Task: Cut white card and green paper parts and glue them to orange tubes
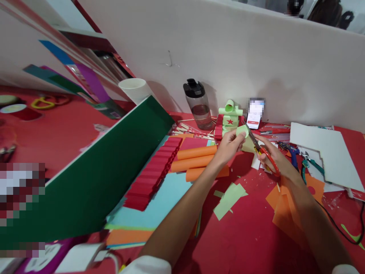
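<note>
My left hand (231, 145) pinches a small piece of light green paper (242, 131) between thumb and fingers. In my right hand (272, 152) is a pair of scissors (269, 160) with red and yellow handles, its blades pointing up and left along the right edge of that paper. Whether the blades are biting into it, I cannot tell. Just behind my left hand stands a light green and red paper model (230, 121) with a red star and a rolled tube on top. Light green paper scraps (230, 201) lie between my forearms.
Orange paper rolls (196, 163) and folded red paper (155, 171) lie left, beside a leaning green board (114, 175). A water bottle (198, 106) and a phone (255, 113) stand near the wall. Right are pliers (305, 163), a blue glue gun (293, 154), orange sheets (286, 213) and white board (327, 152).
</note>
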Demonstrator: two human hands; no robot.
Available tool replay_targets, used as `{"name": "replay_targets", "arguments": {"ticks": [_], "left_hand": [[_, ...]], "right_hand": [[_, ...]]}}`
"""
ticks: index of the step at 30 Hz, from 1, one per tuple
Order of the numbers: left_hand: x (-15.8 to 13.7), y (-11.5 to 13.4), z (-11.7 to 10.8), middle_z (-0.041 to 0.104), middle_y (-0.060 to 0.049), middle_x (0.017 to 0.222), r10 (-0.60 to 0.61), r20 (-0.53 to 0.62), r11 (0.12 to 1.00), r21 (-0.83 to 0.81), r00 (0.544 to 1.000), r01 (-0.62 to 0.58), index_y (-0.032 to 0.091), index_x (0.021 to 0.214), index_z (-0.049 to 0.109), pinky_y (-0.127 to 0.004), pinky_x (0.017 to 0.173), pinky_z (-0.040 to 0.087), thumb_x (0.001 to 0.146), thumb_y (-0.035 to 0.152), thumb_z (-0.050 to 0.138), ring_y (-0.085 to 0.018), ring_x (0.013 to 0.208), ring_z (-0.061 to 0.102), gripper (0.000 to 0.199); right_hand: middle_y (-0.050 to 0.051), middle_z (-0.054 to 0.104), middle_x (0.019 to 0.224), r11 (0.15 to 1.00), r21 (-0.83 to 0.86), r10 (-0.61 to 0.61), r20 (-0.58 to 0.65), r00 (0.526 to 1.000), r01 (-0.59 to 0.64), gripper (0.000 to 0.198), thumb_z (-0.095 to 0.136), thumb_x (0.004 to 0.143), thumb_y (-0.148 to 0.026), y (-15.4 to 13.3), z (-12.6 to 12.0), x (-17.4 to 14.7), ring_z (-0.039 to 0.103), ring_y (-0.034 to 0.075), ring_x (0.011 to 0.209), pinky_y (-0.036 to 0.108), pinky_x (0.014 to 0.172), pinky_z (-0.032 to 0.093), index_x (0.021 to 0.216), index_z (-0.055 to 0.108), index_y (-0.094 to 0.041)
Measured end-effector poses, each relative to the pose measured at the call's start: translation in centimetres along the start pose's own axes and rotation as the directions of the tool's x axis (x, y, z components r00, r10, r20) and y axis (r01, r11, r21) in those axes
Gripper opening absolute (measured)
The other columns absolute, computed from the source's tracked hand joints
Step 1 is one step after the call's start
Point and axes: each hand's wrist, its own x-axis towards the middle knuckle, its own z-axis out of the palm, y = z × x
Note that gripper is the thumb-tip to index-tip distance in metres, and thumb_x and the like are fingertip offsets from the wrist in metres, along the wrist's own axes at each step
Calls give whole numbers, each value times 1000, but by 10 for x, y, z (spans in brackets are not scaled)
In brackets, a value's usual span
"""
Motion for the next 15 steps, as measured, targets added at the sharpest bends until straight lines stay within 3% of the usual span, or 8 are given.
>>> {"name": "replay_targets", "arguments": {"ticks": [6, 15], "left_hand": [[0, 0, 1, 41, 6, 55, 12, 65, 1000, 10, 998, -13, 20, 65, 46, -24, 49, 29, 85, 53, 68, -7, 47, 37, 44], [0, 1, -1, 41, 6, 55, -36, 83, 999, -5, 996, 36, 20, 63, 46, -24, 50, 30, 83, 48, 68, -7, 47, 37, 40]], "right_hand": [[-1, 54, 83, 1000, -16, -14, -11, 1000, 14, 84, 57, 92, -75, -1, 0, -1, 46, 13, 61, 27, 54, 44, 162, 34, -33], [-2, 59, 84, 997, 54, 63, -30, 998, -62, 75, 64, 94, -65, -1, -1, -2, 38, 9, 50, 23, 44, 37, 159, 39, -38]]}}
